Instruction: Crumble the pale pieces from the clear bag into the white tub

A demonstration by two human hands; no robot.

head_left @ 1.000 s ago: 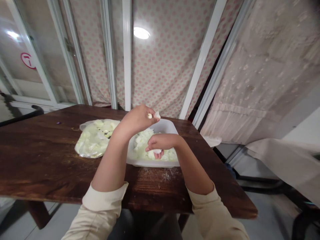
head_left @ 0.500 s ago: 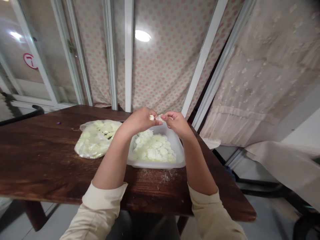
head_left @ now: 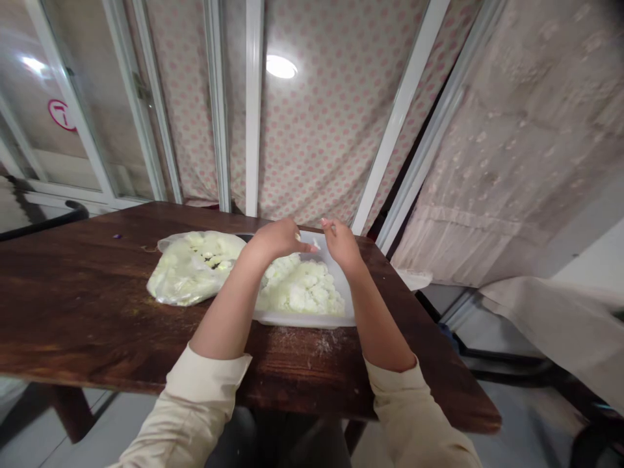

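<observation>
Over the back of a white plastic tub [head_left: 305, 319], both my hands are raised a little apart. My left hand [head_left: 283, 239] is curled around a small pale piece that shows at its fingers. My right hand [head_left: 338, 240] has its fingers parted, with nothing seen in them. A small white piece [head_left: 316, 244] hangs in the air between the hands, above the tub. Inside the tub lies a heap of pale, whitish-green pieces [head_left: 305, 289]. Left of the tub, a clear plastic bag [head_left: 180, 279] full of similar pale pieces rests on the table.
The dark wooden table [head_left: 88, 305] carries white powder in front of the tub. A small purple bit [head_left: 117, 236] lies at the back left. Behind stand glass panels with a dotted curtain [head_left: 316, 130]. A pale cloth [head_left: 550, 312] hangs at the right.
My hands have moved apart from each other. My right hand has opened its fingers, and the small piece that was between the hands is now loose and lower.
</observation>
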